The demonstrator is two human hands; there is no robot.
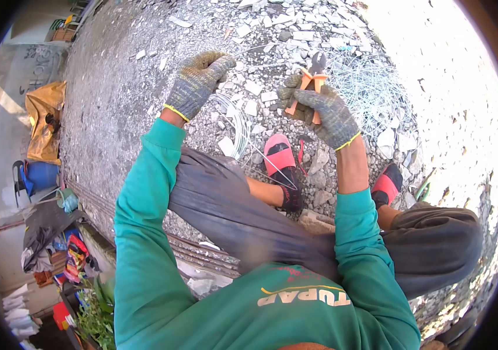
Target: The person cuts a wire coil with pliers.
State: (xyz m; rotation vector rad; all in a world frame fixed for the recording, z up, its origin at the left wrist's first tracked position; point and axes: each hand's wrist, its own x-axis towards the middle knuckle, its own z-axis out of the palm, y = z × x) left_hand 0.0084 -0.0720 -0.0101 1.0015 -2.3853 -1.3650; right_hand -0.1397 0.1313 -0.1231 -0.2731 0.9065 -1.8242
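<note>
My left hand [200, 84], in a grey-and-yellow knit glove, is closed in a pinch above the gravel. A thin wire [255, 48] runs from its fingertips to the right. My right hand [325, 111], gloved alike, grips a pair of pliers [318, 63] with orange handles, jaws pointing away from me. The handles are spread somewhat apart, and the jaws appear clear of the wire. Between my hands, lower down, lies a loose coil of wire [241, 131] near my foot. Just right of the pliers a tangled heap of short wire pieces [368, 87] covers the ground.
My feet in red-strapped sandals [280, 154] rest on gravel and broken stone. Long rusty bars [202, 254] lie beside my leg. Along the left wall are a brown sheet [46, 122], a blue container [41, 175] and plants [94, 315]. Strong sunlight washes out the right side.
</note>
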